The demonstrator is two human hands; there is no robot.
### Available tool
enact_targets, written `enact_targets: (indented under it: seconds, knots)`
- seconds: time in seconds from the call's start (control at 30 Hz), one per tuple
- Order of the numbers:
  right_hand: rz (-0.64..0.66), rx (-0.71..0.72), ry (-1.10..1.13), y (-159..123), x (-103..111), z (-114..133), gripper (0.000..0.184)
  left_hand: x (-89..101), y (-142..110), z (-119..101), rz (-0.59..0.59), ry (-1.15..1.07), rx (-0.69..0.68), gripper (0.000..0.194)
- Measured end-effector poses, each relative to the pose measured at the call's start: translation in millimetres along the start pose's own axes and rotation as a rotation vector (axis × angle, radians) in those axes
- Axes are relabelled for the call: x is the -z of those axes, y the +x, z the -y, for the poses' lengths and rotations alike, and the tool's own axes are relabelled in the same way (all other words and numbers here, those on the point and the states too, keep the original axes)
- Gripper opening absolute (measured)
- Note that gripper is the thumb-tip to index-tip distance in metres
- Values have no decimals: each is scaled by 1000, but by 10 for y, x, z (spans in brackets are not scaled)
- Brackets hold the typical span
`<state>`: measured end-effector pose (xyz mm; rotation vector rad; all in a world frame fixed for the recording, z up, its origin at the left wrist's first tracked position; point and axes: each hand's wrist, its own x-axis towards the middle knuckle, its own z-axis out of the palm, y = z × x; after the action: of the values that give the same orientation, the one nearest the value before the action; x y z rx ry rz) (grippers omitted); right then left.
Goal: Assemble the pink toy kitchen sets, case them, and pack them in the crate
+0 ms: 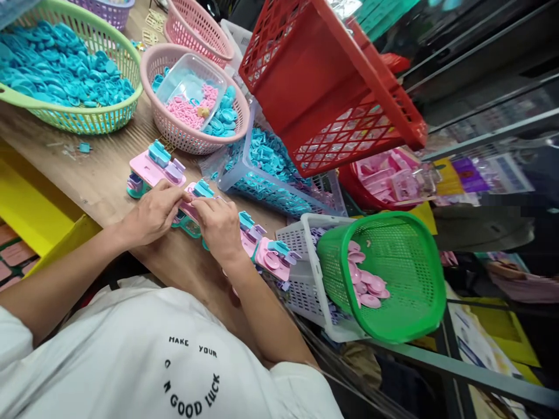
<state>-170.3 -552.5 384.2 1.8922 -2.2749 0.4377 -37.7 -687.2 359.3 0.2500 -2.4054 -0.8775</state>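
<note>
Several small plastic toy assemblies stand in a row on the wooden table, each with a pink top plate, teal base and blue and purple clip-like parts. The middle toy is between my two hands. My left hand has its fingers closed at the left edge of that toy's pink top. My right hand pinches the toy's near right side, thumb and fingertips together; whatever small part lies under the fingertips is hidden. Left of it stands another toy, close to my left knuckles. A further toy sits beyond my right wrist.
A green basket of blue parts and a pink basket with a clear tub stand behind. A blue crate sits under a tilted red crate. At right, a green basket holding pink pieces rests on a white crate.
</note>
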Motion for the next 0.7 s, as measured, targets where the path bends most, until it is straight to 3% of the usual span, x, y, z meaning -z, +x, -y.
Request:
enact_targets:
  seconds: [0.27,0.57,0.7]
  knots:
    - [-191,-36,95,-210,-206,14,24,25,54,-123,78,57,16,27]
    - [-26,-84,-31,-131,-103,250,27,-24,4,-96,103,227,-89,23]
    - [83,-98,-120,-1,-27,277,26,52,23,-45,64,289,-187,33]
